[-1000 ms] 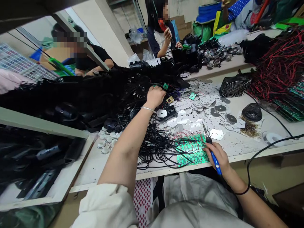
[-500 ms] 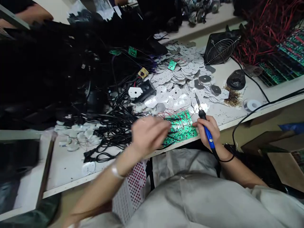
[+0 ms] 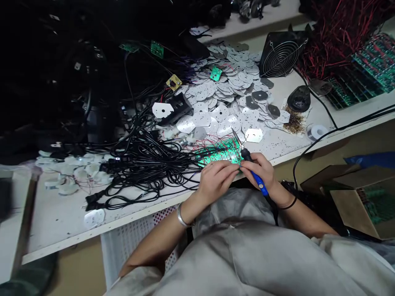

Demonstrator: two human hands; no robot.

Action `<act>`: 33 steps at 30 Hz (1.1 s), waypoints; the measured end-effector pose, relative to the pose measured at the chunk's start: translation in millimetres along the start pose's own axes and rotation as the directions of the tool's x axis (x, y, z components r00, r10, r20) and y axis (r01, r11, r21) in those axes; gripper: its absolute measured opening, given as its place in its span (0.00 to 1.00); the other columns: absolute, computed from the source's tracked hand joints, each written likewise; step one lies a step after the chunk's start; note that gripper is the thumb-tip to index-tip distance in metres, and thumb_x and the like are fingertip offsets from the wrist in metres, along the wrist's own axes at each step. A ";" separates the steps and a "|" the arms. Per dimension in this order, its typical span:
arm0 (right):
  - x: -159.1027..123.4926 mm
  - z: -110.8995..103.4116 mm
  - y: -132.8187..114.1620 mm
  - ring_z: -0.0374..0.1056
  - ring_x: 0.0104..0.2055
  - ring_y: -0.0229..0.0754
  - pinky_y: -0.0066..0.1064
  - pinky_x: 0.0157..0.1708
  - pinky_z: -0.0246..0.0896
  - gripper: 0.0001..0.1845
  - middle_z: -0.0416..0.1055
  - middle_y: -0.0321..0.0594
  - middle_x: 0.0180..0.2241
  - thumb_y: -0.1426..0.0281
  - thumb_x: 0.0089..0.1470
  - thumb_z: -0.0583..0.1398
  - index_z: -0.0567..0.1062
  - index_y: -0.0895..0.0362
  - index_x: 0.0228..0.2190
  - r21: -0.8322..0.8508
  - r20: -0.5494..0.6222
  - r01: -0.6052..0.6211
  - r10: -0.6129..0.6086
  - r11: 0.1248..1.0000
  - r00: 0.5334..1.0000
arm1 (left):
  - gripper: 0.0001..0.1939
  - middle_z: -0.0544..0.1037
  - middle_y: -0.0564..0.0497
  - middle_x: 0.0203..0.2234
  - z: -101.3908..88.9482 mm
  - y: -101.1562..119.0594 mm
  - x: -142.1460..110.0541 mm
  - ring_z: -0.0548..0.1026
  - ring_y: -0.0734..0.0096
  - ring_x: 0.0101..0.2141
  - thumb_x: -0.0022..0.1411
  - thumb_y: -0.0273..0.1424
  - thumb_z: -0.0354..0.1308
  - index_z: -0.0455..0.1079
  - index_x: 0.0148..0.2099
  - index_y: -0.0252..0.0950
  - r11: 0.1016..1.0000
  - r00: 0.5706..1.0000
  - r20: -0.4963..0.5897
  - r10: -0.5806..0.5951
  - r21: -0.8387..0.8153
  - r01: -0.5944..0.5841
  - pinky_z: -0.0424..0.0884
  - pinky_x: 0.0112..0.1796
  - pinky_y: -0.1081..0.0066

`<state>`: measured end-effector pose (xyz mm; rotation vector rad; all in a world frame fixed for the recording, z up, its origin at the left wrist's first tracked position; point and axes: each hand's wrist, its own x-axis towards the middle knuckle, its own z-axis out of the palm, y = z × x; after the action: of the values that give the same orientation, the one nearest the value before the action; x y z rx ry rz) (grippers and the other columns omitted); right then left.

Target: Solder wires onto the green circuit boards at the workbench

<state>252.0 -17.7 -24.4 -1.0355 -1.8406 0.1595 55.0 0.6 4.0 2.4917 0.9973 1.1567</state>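
My right hand (image 3: pixel 262 169) is closed around a blue-handled soldering iron (image 3: pixel 255 174), its metal tip pointing up and away over a sheet of green circuit boards (image 3: pixel 226 153). Close against it, my left hand (image 3: pixel 217 179) has its fingers pressed together, the fingertips meeting those of my right hand at the sheet's near edge. Whatever lies between the fingertips is too small to make out. Red and black wires cross the sheet. Bundled black cables (image 3: pixel 154 164) spread to the left of my left hand.
White perforated plates (image 3: pixel 228 90) are heaped behind the boards. At the back right stand a black fan (image 3: pixel 281 55), a dark holder (image 3: pixel 298 98) and a solder spool (image 3: pixel 317 132). Small white parts (image 3: pixel 77 168) lie left. The iron's cord (image 3: pixel 304 156) hangs over the table edge.
My left hand has come back from the dark pile at the rear to meet my right hand at the boards. My right hand keeps the soldering iron; the view has tilted down.
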 end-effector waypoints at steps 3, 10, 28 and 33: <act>-1.1 0.5 -1.9 0.67 0.33 0.36 0.26 0.30 0.67 0.14 0.66 0.39 0.37 0.74 0.56 0.62 0.75 0.50 0.45 0.022 -0.008 -0.032 0.032 0.999 0.999 | 0.04 0.79 0.51 0.33 6.3 3.0 1.4 0.77 0.75 0.33 0.66 0.27 0.58 0.71 0.44 0.37 1.000 0.999 -0.045 0.007 -0.006 -0.007 0.73 0.35 0.76; 2.4 -2.2 -0.3 0.68 0.35 0.36 0.26 0.31 0.67 0.17 0.68 0.40 0.38 0.76 0.54 0.64 0.76 0.51 0.45 0.042 -0.020 0.000 0.001 0.999 1.000 | 0.04 0.79 0.49 0.33 6.7 -0.1 2.9 0.77 0.74 0.34 0.67 0.26 0.55 0.70 0.43 0.36 0.997 1.000 -0.014 0.004 -0.083 -0.005 0.74 0.37 0.76; 3.5 -4.1 -14.0 0.66 0.31 0.35 0.25 0.27 0.65 0.12 0.66 0.38 0.35 0.76 0.55 0.62 0.75 0.53 0.41 0.055 0.003 -0.050 0.050 0.997 0.999 | 0.03 0.78 0.51 0.32 0.9 6.6 6.0 0.76 0.74 0.35 0.66 0.25 0.56 0.71 0.41 0.36 0.960 0.991 -0.019 -0.130 -0.254 0.121 0.74 0.37 0.73; 0.5 -3.4 -13.3 0.67 0.32 0.36 0.27 0.30 0.67 0.11 0.67 0.38 0.34 0.74 0.57 0.61 0.75 0.52 0.42 0.016 -0.005 -0.066 0.066 0.998 0.998 | 0.02 0.76 0.51 0.30 -0.3 5.9 8.7 0.75 0.75 0.34 0.67 0.25 0.56 0.70 0.40 0.36 0.946 0.987 0.020 -0.157 -0.283 0.156 0.73 0.36 0.74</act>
<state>246.9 -26.8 -15.5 -1.0856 -1.7987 0.2098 61.7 1.9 12.0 2.1474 0.9360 1.1623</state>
